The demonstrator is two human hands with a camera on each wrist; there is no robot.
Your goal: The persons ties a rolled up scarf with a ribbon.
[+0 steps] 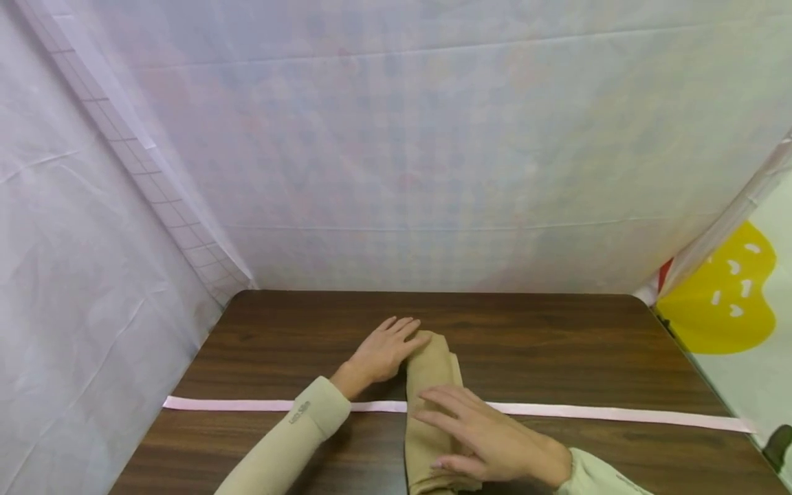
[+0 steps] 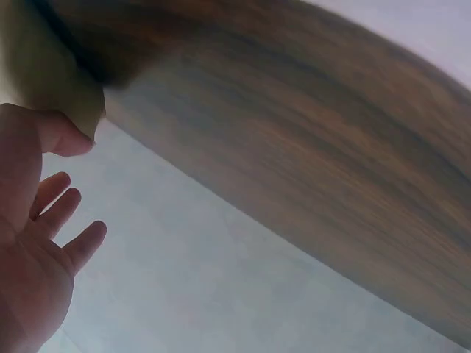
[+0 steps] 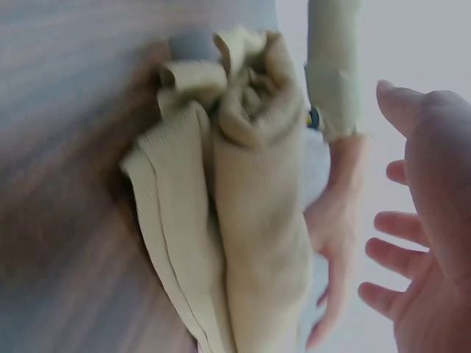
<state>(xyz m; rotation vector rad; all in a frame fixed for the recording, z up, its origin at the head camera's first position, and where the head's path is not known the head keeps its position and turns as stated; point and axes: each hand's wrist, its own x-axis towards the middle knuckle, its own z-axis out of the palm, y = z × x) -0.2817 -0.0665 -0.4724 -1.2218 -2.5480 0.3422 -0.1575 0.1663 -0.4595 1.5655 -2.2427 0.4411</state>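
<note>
A tan cloth [image 1: 427, 385], folded into a long narrow bundle, lies on the brown wooden table across a pink ribbon. In the right wrist view the cloth [image 3: 257, 213] shows a rolled end and a separate layer with a fine ribbed edge. My left hand [image 1: 382, 350] is at the bundle's far left end, its thumb touching the cloth and its fingers extended. Spread fingers show on my right hand [image 1: 485, 433], which is over the right side of the bundle's near part. The right wrist view has the right hand [image 3: 434, 228] apart from the cloth, holding nothing.
The pink ribbon [image 1: 594, 412] runs across the table [image 1: 544, 344] from side to side. Pale sheeting [image 1: 396, 172] hangs behind the table and more hangs at left. A yellow shape [image 1: 724, 295] is beyond the right edge.
</note>
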